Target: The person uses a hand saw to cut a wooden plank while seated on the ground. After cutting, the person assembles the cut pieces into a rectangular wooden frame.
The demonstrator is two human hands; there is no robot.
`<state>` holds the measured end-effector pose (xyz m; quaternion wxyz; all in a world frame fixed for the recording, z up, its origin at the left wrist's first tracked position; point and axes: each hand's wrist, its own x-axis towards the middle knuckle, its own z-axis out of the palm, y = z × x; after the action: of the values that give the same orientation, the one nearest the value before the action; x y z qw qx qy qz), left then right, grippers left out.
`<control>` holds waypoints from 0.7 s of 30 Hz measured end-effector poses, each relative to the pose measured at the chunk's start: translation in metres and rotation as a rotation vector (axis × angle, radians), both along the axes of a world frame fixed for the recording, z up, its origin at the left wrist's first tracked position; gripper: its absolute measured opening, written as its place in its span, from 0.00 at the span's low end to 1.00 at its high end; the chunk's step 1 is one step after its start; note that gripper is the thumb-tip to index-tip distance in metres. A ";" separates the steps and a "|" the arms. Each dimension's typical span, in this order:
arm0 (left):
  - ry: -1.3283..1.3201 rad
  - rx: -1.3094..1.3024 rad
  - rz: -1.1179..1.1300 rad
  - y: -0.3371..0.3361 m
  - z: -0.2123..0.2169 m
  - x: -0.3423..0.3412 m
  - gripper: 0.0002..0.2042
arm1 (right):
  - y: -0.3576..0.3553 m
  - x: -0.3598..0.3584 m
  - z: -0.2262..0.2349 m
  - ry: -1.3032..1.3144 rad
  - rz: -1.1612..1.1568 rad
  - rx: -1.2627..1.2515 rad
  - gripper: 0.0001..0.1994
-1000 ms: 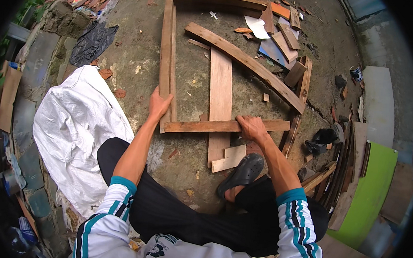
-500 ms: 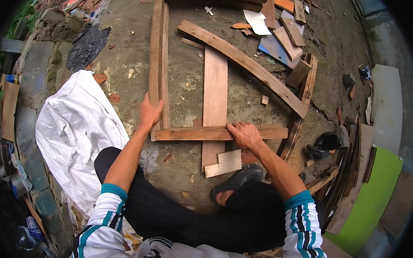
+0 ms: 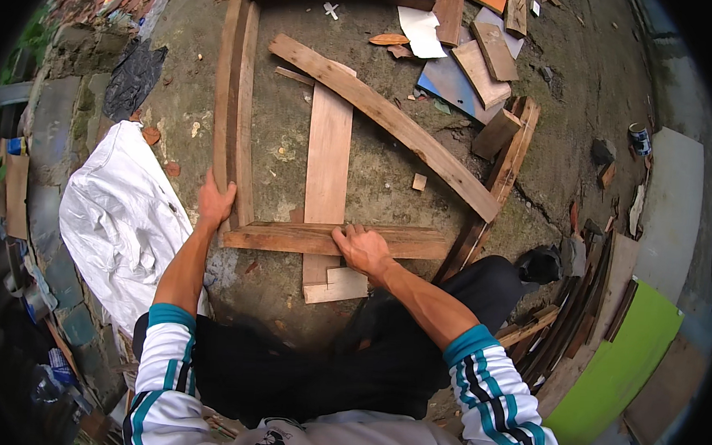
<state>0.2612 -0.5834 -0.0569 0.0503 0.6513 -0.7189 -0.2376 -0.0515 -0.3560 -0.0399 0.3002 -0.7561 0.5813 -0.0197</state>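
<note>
A brown wooden frame (image 3: 225, 92) of joined beams lies on the ground in front of me, with a far bar, a left side and a near bar. My left hand (image 3: 215, 201) is closed round the near end of its left side, just above the corner. Over the middle of the near bar curl the fingers of my right hand (image 3: 362, 249), thumb side hidden. Under that bar runs a pale flat plank (image 3: 328, 155). A long beam (image 3: 386, 130) slants across the plank's far end toward a darker beam (image 3: 506, 170) on the right.
White sacking (image 3: 124, 208) lies at my left, by a crumpled black plastic sheet (image 3: 135, 78). Offcuts (image 3: 481, 73) and white paper (image 3: 421, 32) are scattered at the far right. Wood strips (image 3: 566, 317) and a green panel (image 3: 621, 361) lie to my right, and a can (image 3: 639, 139) beyond.
The view has shifted, so the ground things appear further left. My right knee has come forward into view and the clog-clad foot is hidden. Both hands keep their hold on the frame.
</note>
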 end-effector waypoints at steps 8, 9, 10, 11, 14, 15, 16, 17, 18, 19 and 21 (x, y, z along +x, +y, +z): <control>-0.197 0.030 -0.051 0.006 0.021 -0.018 0.34 | 0.001 -0.006 0.001 0.015 -0.002 -0.007 0.13; -0.256 0.067 -0.043 0.005 0.028 -0.025 0.35 | 0.000 -0.005 0.001 0.033 0.004 0.002 0.12; -0.314 0.106 -0.037 0.005 0.035 -0.034 0.35 | 0.000 -0.006 0.002 0.051 0.008 0.011 0.11; -0.379 0.138 -0.027 0.003 0.043 -0.038 0.36 | -0.001 -0.004 0.002 0.037 0.001 -0.011 0.11; -0.760 0.135 -0.132 -0.003 0.040 -0.036 0.41 | 0.001 0.000 0.000 0.007 -0.023 -0.041 0.09; -0.894 0.199 -0.178 -0.008 0.046 -0.042 0.43 | 0.000 0.001 -0.001 0.006 -0.026 -0.029 0.09; -1.028 0.266 -0.223 -0.015 0.050 -0.052 0.44 | 0.000 0.003 -0.002 0.004 -0.030 -0.017 0.09; -1.161 0.335 -0.262 -0.021 0.055 -0.061 0.46 | 0.001 0.006 -0.001 -0.003 -0.031 -0.028 0.08; -1.250 0.418 -0.303 -0.029 0.066 -0.080 0.44 | 0.002 0.004 -0.001 -0.003 -0.043 -0.037 0.08; -1.249 0.393 -0.382 -0.041 0.080 -0.095 0.41 | 0.000 0.003 -0.001 -0.003 -0.057 -0.046 0.08; -1.161 0.280 -0.460 -0.065 0.111 -0.132 0.37 | -0.001 -0.001 0.000 0.010 -0.057 -0.025 0.08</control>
<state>0.1292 -0.6479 0.0536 -0.4851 0.5035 -0.7127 0.0575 -0.0524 -0.3571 -0.0401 0.2869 -0.7431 0.6037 -0.0317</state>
